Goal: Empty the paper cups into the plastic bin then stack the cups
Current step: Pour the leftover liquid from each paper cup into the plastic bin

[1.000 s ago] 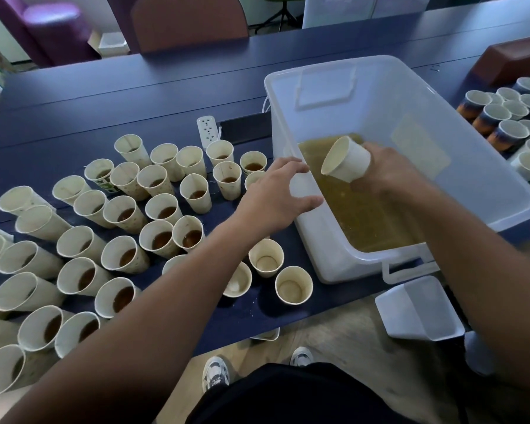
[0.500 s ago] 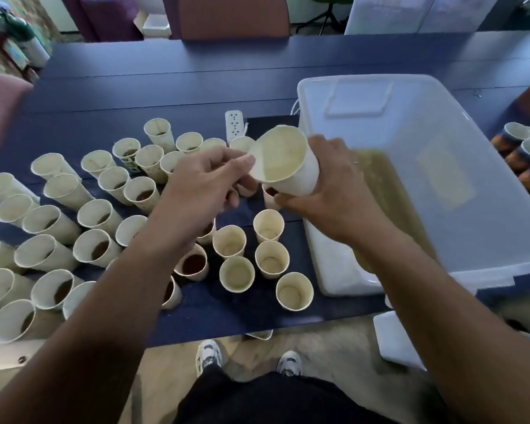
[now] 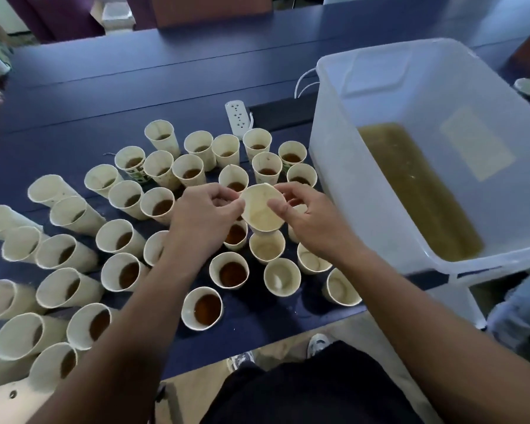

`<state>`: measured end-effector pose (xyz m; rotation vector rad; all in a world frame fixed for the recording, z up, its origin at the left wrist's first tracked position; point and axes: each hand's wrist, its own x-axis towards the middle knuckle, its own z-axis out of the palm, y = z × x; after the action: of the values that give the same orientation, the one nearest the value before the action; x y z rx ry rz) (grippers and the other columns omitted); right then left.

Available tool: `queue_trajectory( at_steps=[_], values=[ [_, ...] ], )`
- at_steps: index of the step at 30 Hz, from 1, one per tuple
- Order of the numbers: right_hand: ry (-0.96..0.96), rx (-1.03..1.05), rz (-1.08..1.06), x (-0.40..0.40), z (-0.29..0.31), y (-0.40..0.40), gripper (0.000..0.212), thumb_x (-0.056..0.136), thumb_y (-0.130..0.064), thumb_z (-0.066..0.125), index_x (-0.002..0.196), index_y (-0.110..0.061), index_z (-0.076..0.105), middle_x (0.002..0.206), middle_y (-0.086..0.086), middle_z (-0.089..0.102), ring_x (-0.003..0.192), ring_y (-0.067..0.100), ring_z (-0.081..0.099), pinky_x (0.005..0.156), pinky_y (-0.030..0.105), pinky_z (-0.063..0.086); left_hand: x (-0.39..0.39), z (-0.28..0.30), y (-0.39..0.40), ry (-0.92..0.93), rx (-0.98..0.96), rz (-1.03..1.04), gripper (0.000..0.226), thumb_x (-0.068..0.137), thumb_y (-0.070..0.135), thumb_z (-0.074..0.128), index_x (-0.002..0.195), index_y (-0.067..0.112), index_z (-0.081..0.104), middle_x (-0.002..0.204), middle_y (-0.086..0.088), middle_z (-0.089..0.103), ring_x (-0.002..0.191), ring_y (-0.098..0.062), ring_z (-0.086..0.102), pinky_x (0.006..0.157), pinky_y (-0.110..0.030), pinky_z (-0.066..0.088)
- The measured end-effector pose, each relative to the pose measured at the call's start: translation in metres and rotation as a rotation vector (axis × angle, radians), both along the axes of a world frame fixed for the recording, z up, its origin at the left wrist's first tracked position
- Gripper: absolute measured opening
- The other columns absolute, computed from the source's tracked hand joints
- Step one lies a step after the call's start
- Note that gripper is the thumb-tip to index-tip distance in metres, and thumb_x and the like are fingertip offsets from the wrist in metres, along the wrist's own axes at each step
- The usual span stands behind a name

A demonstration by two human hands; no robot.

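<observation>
Near the middle of the frame, an empty paper cup [image 3: 261,209] is held between both hands, tilted with its mouth toward the camera, just above the other cups on the dark blue surface [image 3: 110,87]. The left hand [image 3: 205,214] pinches the cup's left rim with thumb and fingertips, the other fingers curled under. The right hand [image 3: 308,214] grips the right side, thumb laid over the rim and fingers wrapped behind the wall. Both forearms rise from the bottom edge of the frame and converge on the cup.

Directly below the held cup stands an empty cup [image 3: 266,246], with more empty cups [image 3: 282,276] beside it toward the lower right. To the left and above, many full cups [image 3: 129,272] holding brown liquid crowd the surface, one full cup [image 3: 202,308] standing nearest the bottom edge.

At the right of the frame sits the plastic bin [image 3: 349,191], translucent white, with yellowish-brown liquid [image 3: 410,185] pooled along its floor. A pale rectangular label shows on its far wall; no writing on it can be read. A cup with green print [image 3: 135,169] at centre left carries markings too blurred to read.

A white power strip [image 3: 238,116] lies on the surface above the cups, just left of the bin.
</observation>
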<state>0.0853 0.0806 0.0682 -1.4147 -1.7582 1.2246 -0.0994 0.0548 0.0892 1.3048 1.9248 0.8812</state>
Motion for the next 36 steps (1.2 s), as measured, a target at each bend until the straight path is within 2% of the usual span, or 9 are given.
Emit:
queue_trajectory(
  at_steps=[3,5,9,13,16,18,29,33,36],
  values=[
    [0.093,-0.038,-0.162,0.003,-0.012,0.011,0.021,0.101,-0.046,0.050,0.110,-0.035,0.066,0.096,-0.018,0.067,0.091,-0.001,0.061,0.079,0.017,0.047,0.002,-0.007,0.016,0.112,-0.027,-0.063,0.005,0.086,0.028,0.071,0.084,0.025,0.074,0.067,0.014,0.066,0.067,-0.001,0.063,0.064,-0.023,0.045],
    [0.110,-0.021,-0.334,0.008,-0.025,0.023,0.026,0.103,-0.042,0.048,0.109,-0.026,0.068,0.093,-0.013,0.066,0.089,0.006,0.062,0.079,0.024,0.049,0.004,-0.010,0.028,0.204,-0.029,-0.096,0.006,0.087,0.027,0.068,0.085,0.025,0.073,0.074,0.008,0.069,0.079,-0.014,0.065,0.074,-0.032,0.051],
    [0.055,-0.038,-0.532,0.018,-0.051,0.050,0.021,0.102,-0.034,0.050,0.114,-0.022,0.063,0.108,-0.007,0.065,0.104,0.014,0.060,0.089,0.030,0.049,0.006,-0.024,0.060,0.332,-0.072,-0.085,0.022,0.089,0.028,0.066,0.069,0.033,0.061,0.076,0.007,0.067,0.081,-0.019,0.063,0.077,-0.037,0.054],
    [-0.083,-0.164,-0.538,0.021,-0.073,0.070,0.031,0.102,-0.036,0.047,0.124,-0.017,0.059,0.114,0.001,0.062,0.105,0.019,0.056,0.092,0.035,0.046,0.008,-0.045,0.082,0.436,-0.207,-0.098,0.010,0.089,0.023,0.065,0.085,0.020,0.074,0.087,-0.003,0.071,0.086,-0.025,0.066,0.077,-0.042,0.057],
    [-0.195,-0.281,-0.526,0.021,-0.087,0.087,0.048,0.101,-0.048,0.041,0.130,-0.012,0.057,0.125,0.007,0.063,0.114,0.028,0.057,0.091,0.038,0.045,0.012,-0.062,0.092,0.507,-0.288,-0.138,0.011,0.089,0.023,0.062,0.093,0.019,0.072,0.091,-0.006,0.070,0.086,-0.029,0.066,0.070,-0.039,0.054],
    [-0.236,-0.332,-0.537,0.020,-0.092,0.095,0.055,0.101,-0.052,0.038,0.135,-0.013,0.056,0.135,0.009,0.059,0.121,0.030,0.055,0.099,0.042,0.046,0.014,-0.071,0.096,0.530,-0.314,-0.156,0.009,0.088,0.023,0.062,0.093,0.019,0.069,0.092,-0.007,0.068,0.085,-0.030,0.064,0.063,-0.038,0.049],
    [-0.316,-0.414,-0.553,0.015,-0.099,0.106,0.051,0.102,-0.048,0.039,0.124,-0.010,0.065,0.125,0.011,0.065,0.113,0.033,0.060,0.094,0.043,0.049,0.021,-0.083,0.099,0.522,-0.354,-0.234,0.010,0.091,0.025,0.069,0.094,0.016,0.066,0.094,-0.007,0.066,0.089,-0.031,0.064,0.077,-0.045,0.058],
    [-0.342,-0.400,-0.607,0.015,-0.099,0.105,0.047,0.102,-0.046,0.041,0.123,-0.011,0.067,0.123,0.011,0.066,0.111,0.034,0.062,0.090,0.041,0.049,0.024,-0.073,0.094,0.600,-0.251,-0.196,0.014,0.094,0.027,0.063,0.094,0.013,0.061,0.089,-0.005,0.055,0.084,-0.029,0.054,0.069,-0.039,0.044],
    [-0.365,-0.392,-0.644,0.013,-0.099,0.105,0.042,0.101,-0.042,0.045,0.119,-0.012,0.068,0.118,0.010,0.068,0.107,0.034,0.063,0.082,0.039,0.049,0.028,-0.059,0.091,0.618,-0.144,-0.177,0.020,0.096,0.029,0.057,0.106,0.016,0.067,0.100,-0.008,0.064,0.092,-0.032,0.059,0.071,-0.038,0.043]
  ],
)
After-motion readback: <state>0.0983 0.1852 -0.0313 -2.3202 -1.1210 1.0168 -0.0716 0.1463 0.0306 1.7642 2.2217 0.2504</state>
